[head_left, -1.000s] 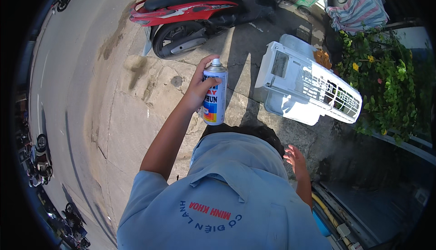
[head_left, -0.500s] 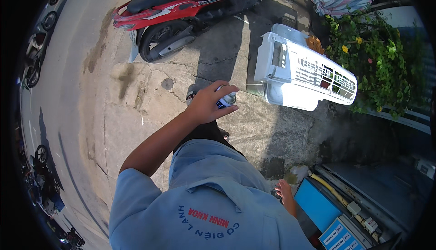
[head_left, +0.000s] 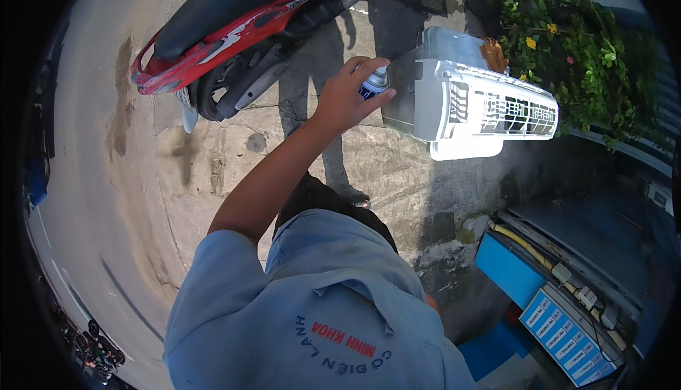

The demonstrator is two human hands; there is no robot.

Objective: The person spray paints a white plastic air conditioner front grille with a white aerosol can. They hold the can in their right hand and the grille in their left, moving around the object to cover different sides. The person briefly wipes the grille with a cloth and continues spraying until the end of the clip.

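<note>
My left hand [head_left: 345, 98] is closed around a spray can [head_left: 374, 85], its fingers and thumb gripping the can near the top. The can is held above the pavement, just left of a white plastic air-conditioner casing [head_left: 434, 99] with an open grille [head_left: 496, 110]. The casing lies in bright sun, and a gap shows between it and the can. An orange-brown item [head_left: 494, 55] sits at its far side. Of my right arm only a sliver of skin [head_left: 430, 303] shows past my shirt; the fingers are hidden.
A red and black motorbike [head_left: 234, 35] stands at the far left. Leafy plants with yellow flowers [head_left: 567, 57] grow behind the casing. At the lower right are a blue box [head_left: 509, 268], a labelled blue-and-white panel [head_left: 567, 337] and a yellow pipe [head_left: 521, 240]. Concrete pavement [head_left: 355, 156] lies between.
My left hand has moved farther forward and right with the spray can, closer to the casing. My right hand has slipped behind my shirt. The view has shifted toward the motorbike.
</note>
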